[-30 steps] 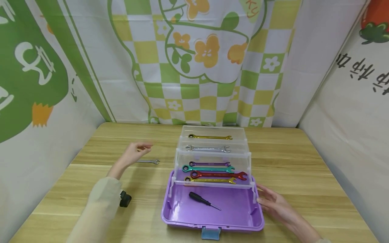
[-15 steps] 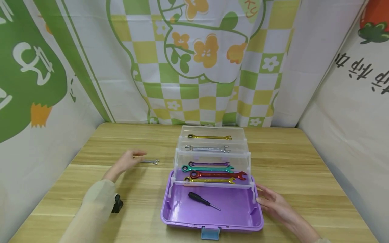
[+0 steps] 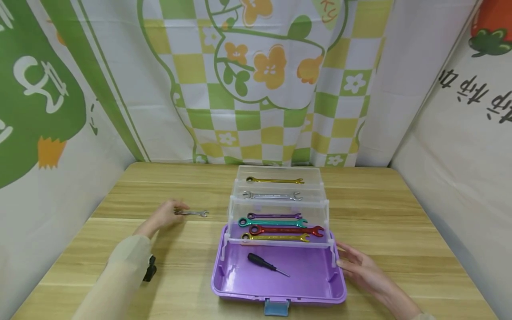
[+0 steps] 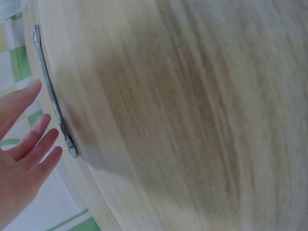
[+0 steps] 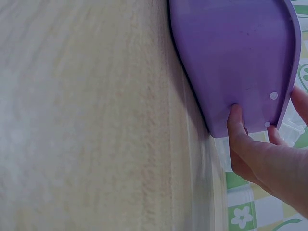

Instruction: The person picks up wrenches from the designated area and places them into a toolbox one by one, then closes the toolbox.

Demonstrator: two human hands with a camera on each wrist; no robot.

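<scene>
A silver open-end wrench [image 3: 194, 213] lies on the wooden table at the left. My left hand [image 3: 165, 214] is low beside its left end, overlapping it in the head view. In the left wrist view, the fingers of my left hand [image 4: 26, 149] are spread and extended next to the silver wrench [image 4: 55, 101]. A purple toolbox [image 3: 280, 298] stands with its clear trays unfolded. Against its right wall rests my right hand [image 3: 366, 271], thumb near the rim and fingertips on the outer side. The right wrist view shows this hand [image 5: 262, 154] touching the purple wall [image 5: 231, 57].
Clear trays [image 3: 236, 209] rise behind the toolbox, bearing a red wrench [image 3: 286, 230], a teal wrench [image 3: 276, 222] and several others. A black screwdriver [image 3: 266, 264] lies in the purple base. A blue latch [image 3: 277, 307] hangs at the front. Patterned curtains [image 3: 260, 133] stand behind the table.
My left hand has moved slightly left and down, closer to the table, and more of the silver wrench shows. My right hand stays at the toolbox's side.
</scene>
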